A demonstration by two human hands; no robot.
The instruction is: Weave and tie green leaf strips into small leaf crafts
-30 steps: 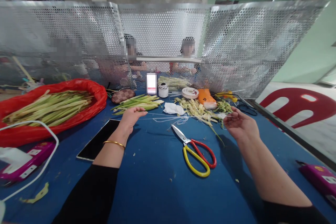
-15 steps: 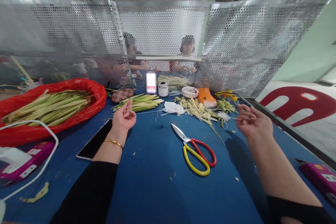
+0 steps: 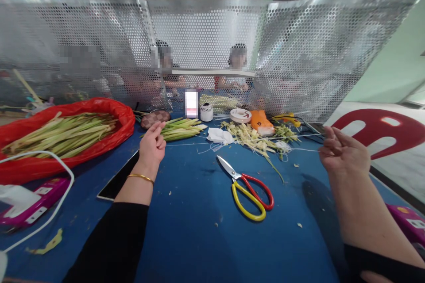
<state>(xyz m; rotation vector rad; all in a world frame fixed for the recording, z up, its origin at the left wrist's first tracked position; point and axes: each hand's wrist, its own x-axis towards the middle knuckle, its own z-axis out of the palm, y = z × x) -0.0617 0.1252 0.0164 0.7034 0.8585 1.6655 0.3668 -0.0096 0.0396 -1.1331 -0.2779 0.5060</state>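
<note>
A thin white thread (image 3: pixel 239 142) runs taut across the blue table (image 3: pixel 192 230) between my two hands. My left hand (image 3: pixel 152 146) is raised beside a small pile of green leaf strips (image 3: pixel 179 129), fingers curled and pinching the thread's left end. My right hand (image 3: pixel 343 154) is out at the far right, near the table's edge, fingers closed on the other end. Below the thread lie scissors (image 3: pixel 247 190) with one red and one yellow handle, blades open.
A red bag (image 3: pixel 109 110) of green strips sits at the left, a dark phone (image 3: pixel 117 179) beside my left arm. Spools, an orange object (image 3: pixel 260 123) and leaf scraps (image 3: pixel 252 139) lie at the back. A perforated metal screen (image 3: pixel 212 44) walls the table; people sit behind it.
My right hand has moved right and outward, drawing the thread longer and tighter. My left hand turned from flat on the table to raised with fingers pinched, shifting slightly left.
</note>
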